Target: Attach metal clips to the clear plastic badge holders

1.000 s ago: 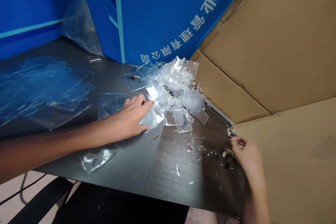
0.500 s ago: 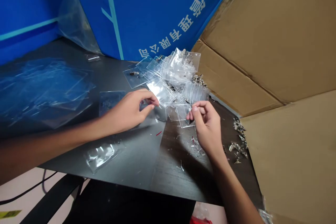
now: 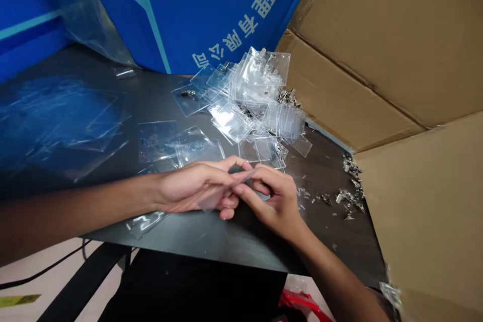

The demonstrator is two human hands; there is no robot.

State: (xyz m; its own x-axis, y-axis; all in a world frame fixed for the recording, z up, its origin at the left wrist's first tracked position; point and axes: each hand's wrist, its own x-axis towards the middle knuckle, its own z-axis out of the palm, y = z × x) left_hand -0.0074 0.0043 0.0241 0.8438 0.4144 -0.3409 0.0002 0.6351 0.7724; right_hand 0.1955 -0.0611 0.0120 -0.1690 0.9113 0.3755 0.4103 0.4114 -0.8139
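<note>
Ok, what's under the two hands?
The left hand and right hand hover over the dark tabletop; a clear plastic sleeve pokes out below the left wrist, its covered part hidden.

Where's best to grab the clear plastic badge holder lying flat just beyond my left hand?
Likely its free left edge, pinched from the left: the clear plastic badge holder lies flat on the dark tabletop, and its right side meets the next clear holder.

left hand [image 3: 194,186], right hand [image 3: 273,206] pinch clear plastic sleeve [image 3: 241,177] over dark tabletop [image 3: 211,231]; metal clips [image 3: 349,196] scattered right

Bare left forearm [image 3: 83,201], bare right forearm [image 3: 335,271]
</note>
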